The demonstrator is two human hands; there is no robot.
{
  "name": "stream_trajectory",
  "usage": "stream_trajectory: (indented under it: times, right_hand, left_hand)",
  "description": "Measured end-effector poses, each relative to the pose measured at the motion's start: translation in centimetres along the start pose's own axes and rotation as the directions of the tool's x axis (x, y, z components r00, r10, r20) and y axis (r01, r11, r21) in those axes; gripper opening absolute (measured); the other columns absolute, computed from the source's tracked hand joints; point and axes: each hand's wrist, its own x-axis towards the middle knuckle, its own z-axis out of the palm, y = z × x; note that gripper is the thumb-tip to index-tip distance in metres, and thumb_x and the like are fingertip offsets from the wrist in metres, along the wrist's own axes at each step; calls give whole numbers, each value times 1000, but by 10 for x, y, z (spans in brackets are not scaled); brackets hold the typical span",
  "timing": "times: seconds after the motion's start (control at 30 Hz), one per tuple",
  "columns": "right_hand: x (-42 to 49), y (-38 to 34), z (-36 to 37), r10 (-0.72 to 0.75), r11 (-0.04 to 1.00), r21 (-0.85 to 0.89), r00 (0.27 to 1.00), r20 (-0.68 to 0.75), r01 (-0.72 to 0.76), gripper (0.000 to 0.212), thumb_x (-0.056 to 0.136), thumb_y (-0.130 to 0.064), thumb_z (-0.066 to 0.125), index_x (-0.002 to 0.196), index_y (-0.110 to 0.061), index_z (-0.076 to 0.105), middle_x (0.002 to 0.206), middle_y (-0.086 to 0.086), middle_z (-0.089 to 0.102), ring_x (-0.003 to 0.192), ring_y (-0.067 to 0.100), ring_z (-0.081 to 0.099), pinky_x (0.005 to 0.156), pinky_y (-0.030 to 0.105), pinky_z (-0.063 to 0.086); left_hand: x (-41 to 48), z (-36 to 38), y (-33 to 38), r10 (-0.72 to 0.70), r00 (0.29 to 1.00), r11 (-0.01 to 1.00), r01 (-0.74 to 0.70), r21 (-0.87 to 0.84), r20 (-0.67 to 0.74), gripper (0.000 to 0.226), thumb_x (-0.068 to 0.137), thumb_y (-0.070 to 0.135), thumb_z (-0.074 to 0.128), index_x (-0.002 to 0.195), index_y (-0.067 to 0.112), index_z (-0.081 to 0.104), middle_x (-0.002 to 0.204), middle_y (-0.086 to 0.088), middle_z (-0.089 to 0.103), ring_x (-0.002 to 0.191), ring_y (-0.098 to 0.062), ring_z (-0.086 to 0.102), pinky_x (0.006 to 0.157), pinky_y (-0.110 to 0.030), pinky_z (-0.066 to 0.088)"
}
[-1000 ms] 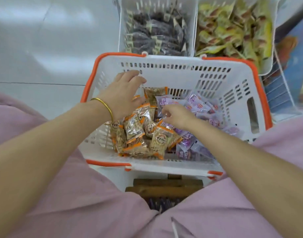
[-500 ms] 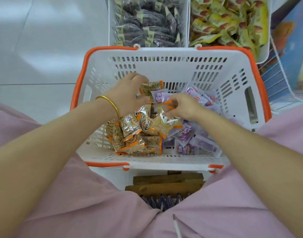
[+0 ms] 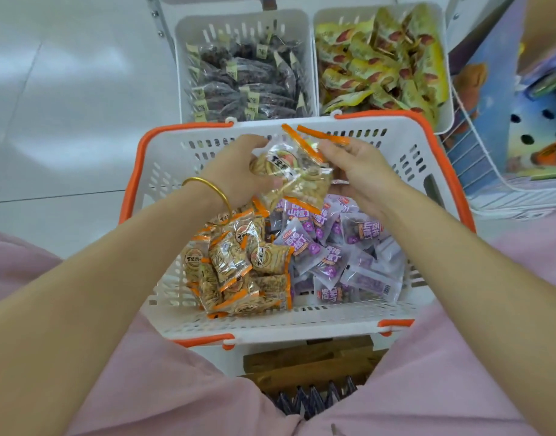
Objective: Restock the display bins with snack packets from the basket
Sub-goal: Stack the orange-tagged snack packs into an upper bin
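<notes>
A white basket with an orange rim [image 3: 138, 171] sits on my lap. It holds a heap of orange-edged clear snack packets [image 3: 239, 265] on the left and purple packets [image 3: 342, 256] on the right. Above the heap, both hands hold a bunch of orange-edged packets [image 3: 292, 171]. My left hand [image 3: 239, 174], with a gold bangle on its wrist, grips the bunch from the left. My right hand [image 3: 361, 171] pinches the packets' orange ends from the right.
Beyond the basket stand two white display bins: the left bin [image 3: 182, 73] holds dark packets, the right bin [image 3: 446, 99] yellow packets. A wire rack with colourful boxes [image 3: 506, 146] is at the right. A wooden stool top [image 3: 308, 363] shows between my knees.
Both hands were down among the packets in the basket; now they have lifted a bunch of orange-edged packets up above the heap, toward the basket's far wall.
</notes>
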Motion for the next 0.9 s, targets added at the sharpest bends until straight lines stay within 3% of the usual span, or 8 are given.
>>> stream_trajectory:
  times: [0.07,0.2,0.3,0.43,0.63,0.73,0.83,0.9]
  right_hand:
    - [2,-1,-6,-19,1000,4,996,-85,20,12,96,-21,53,85,-19,56,78,-5,62,61,6,59,56,24,53]
    - [4,-6,-7,-40,996,76,996,-78,46,13,96,-20,54,83,-19,57,75,-3,64,59,6,61,51,21,50]
    - [4,-10,-1,-63,991,115,997,-41,68,12,94,-20,57,82,-19,57,73,-5,65,58,7,62,51,22,50]
    - [1,-16,7,-142,977,152,988,-60,149,10,93,-15,58,84,-18,57,70,-8,67,59,5,64,49,23,51]
    - [1,-23,18,-229,961,132,967,-113,243,8,91,-19,62,86,-21,55,82,1,62,73,11,63,58,29,53]
    - [7,-41,17,-241,965,83,965,-104,250,24,88,-22,66,105,-17,50,94,8,59,84,16,62,61,31,54]
    - [14,-83,10,-268,963,28,960,83,266,45,87,-21,66,127,-18,46,90,0,67,72,12,64,55,28,52]
    - [19,-116,10,-291,941,-111,930,224,321,33,85,-22,68,115,-22,55,79,-12,68,65,7,62,54,27,47]
  left_hand:
    - [3,-5,-5,-49,994,995,40,-96,-94,64,84,25,68,139,19,35,116,-10,59,76,-17,57,59,-22,47]
    - [6,-6,-12,-81,986,976,50,-211,-142,59,90,17,60,140,19,29,95,-11,61,77,-25,61,71,-31,55]
    - [5,0,-5,-49,993,974,24,-224,-109,52,96,11,49,141,20,25,74,-3,50,62,-16,50,55,-13,48]
    - [5,2,3,-32,998,926,12,-377,-48,43,98,21,44,138,24,30,94,-13,55,82,-26,55,83,-52,53]
    - [-5,0,25,127,991,922,-134,-363,-43,74,84,29,67,143,16,24,113,5,55,93,-8,58,80,-21,52]
    - [1,-13,32,154,986,923,-164,-348,-57,70,87,20,64,143,19,22,125,4,50,105,-11,54,92,-29,48]
    - [12,-43,44,233,970,886,-240,-396,-67,65,89,7,60,142,18,24,114,6,54,104,-14,58,92,-32,50]
    - [24,-66,51,265,961,882,-275,-382,-80,62,92,8,56,143,15,22,115,3,55,101,-13,59,87,-28,52]
